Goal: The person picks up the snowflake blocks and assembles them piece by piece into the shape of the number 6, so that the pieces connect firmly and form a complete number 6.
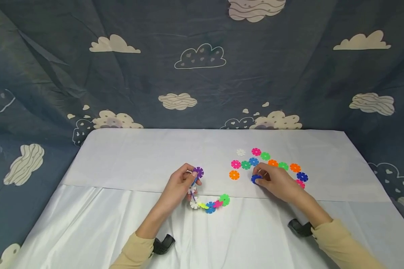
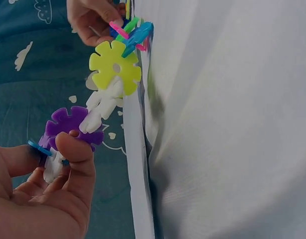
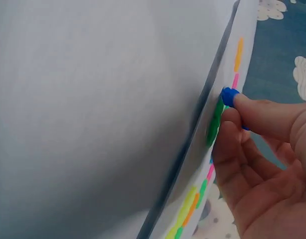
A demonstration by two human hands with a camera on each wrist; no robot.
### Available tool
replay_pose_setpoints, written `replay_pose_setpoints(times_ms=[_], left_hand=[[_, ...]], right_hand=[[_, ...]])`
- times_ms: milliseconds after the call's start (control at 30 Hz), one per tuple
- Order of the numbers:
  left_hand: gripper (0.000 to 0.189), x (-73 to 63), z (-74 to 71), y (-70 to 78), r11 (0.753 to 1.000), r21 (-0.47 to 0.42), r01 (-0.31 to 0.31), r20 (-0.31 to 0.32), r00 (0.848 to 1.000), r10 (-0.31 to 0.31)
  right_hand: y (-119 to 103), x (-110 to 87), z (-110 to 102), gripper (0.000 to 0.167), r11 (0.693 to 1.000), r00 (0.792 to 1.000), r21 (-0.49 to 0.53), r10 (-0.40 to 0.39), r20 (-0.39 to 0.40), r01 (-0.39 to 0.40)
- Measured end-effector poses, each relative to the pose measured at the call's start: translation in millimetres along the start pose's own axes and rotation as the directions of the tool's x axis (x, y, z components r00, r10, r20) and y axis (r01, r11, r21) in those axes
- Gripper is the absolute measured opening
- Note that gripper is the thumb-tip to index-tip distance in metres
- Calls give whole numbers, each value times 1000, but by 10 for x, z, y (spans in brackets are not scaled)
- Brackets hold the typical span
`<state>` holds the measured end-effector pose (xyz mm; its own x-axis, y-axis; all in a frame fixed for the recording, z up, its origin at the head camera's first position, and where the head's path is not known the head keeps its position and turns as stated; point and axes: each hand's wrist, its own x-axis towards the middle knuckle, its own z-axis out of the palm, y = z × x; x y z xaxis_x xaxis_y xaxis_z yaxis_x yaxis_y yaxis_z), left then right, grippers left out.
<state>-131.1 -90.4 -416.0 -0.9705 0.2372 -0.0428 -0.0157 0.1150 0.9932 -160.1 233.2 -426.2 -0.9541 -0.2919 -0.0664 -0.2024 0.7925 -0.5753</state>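
Left hand (image 1: 181, 183) pinches the disc chain (image 1: 207, 203) steady for joining; right hand (image 1: 276, 182), at 3 o'clock, pinches a blue disc (image 1: 256, 179).

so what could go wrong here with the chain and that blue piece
1. The left hand pinches the snowflake chain only at its purple disc; the rest trails on the white cloth, so a lift could snag or pull a joint apart.
2. The right hand pinches the dark blue disc by its edge; it may slip.
3. Loose discs lie close beside that hand and could get knocked.
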Motion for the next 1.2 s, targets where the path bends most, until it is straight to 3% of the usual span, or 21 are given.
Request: replay_pose_setpoints(times_ms=[300, 667, 1033, 1200], left_hand=[[8, -10, 20, -14, 1000, 9, -9, -16, 1000, 9], [11, 2, 31, -28, 998, -64, 11, -13, 1000, -12], [13, 4, 49, 6, 981, -182, 64, -16, 998, -68], [14, 1, 45, -1, 973, -220, 70, 3, 997, -72]], right_hand=[[-346, 36, 94, 23, 984, 997, 176, -13, -75, 27], [-721, 144, 227, 17, 888, 988, 432, -134, -81, 156], [-1038, 269, 378, 13, 855, 970, 459, -194, -145, 240], [-1091, 294, 435, 14, 844, 950, 439, -248, -192, 309]])
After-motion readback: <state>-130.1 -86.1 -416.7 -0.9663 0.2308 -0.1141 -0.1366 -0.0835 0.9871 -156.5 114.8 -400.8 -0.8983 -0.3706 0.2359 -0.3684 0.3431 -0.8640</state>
